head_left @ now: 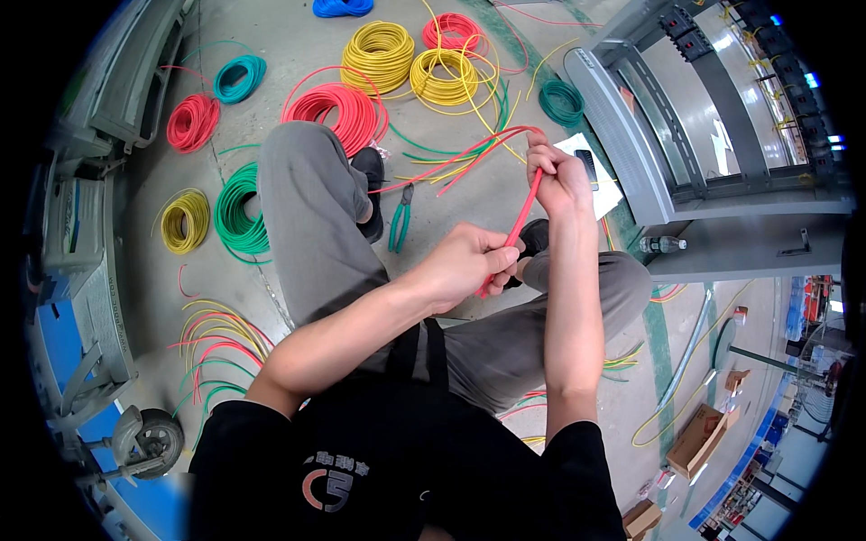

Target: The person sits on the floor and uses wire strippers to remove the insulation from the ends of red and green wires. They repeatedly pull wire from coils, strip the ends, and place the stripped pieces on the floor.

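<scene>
Red wires run taut between my two hands, in front of my bent knees. My left hand pinches them near their lower ends, with thumb and fingers closed. Farther up and to the right, my right hand grips the same red wires, which bend over its fingers and trail off to the left. Green-handled cutting pliers lie on the floor between my feet. Beyond them, cut yellow and green wires lie loosely bunched.
Wire coils spread over the floor: red, yellow, green. Cut wires fan out at my left. A metal cabinet frame stands at the right, with a plastic bottle and a phone on paper nearby. A caster wheel sits lower left.
</scene>
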`<state>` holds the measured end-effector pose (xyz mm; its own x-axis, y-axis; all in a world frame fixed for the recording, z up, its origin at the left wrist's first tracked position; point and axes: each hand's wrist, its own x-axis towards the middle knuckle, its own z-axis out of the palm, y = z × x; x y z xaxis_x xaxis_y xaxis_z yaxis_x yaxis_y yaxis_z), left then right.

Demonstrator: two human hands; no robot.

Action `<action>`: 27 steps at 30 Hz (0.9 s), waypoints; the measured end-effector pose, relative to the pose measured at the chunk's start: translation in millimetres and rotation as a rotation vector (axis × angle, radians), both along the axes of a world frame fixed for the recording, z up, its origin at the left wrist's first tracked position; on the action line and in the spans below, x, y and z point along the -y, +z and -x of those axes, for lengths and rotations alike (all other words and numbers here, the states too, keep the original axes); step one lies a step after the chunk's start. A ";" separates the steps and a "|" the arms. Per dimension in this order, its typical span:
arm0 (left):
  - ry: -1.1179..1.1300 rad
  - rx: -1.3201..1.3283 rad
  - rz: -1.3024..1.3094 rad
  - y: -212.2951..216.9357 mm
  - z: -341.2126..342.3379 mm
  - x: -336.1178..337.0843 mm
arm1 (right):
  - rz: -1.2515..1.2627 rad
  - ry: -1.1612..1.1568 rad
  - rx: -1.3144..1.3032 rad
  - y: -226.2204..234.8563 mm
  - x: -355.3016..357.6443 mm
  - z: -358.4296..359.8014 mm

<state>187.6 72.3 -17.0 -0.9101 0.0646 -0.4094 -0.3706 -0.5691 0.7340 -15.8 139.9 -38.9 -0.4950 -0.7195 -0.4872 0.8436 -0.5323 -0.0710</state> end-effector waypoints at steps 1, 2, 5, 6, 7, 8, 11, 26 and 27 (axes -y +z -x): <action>0.000 0.001 0.016 1.7 0.0 -0.8 | 0.002 -0.004 -0.007 -0.2 -1.5 0.4; -0.002 0.002 0.031 2.9 0.1 -2.2 | 0.008 0.004 -0.007 -0.7 -3.9 1.1; 0.020 -0.105 0.023 -14.3 -4.8 -18.5 | -0.021 0.033 -0.074 6.9 -8.7 -4.3; 0.022 -0.129 0.077 -15.1 -12.1 -24.8 | -0.063 0.046 -0.139 13.1 -10.2 -14.7; -0.085 -0.212 0.227 -17.1 -16.0 -25.1 | -0.129 0.083 -0.284 13.1 -17.1 -20.9; -0.184 -0.286 0.380 -19.6 -20.0 -20.7 | -0.241 0.095 -0.398 26.9 -21.6 -38.2; 0.025 -0.268 0.140 -24.1 -14.3 -2.3 | -0.515 0.216 -0.681 69.4 -51.9 -90.3; 0.308 -0.164 -0.496 42.8 -13.7 2.1 | -0.877 0.768 -1.505 138.4 -143.4 -186.8; 0.299 -0.113 -0.485 43.4 -13.1 -1.7 | -0.917 0.785 -1.517 130.6 -150.0 -191.7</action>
<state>200.7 74.0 26.4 -0.9539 -0.0458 -0.2967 -0.0769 -0.9181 0.3888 175.9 289.9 91.7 -0.5454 -0.7712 -0.3283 -0.1842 0.4924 -0.8507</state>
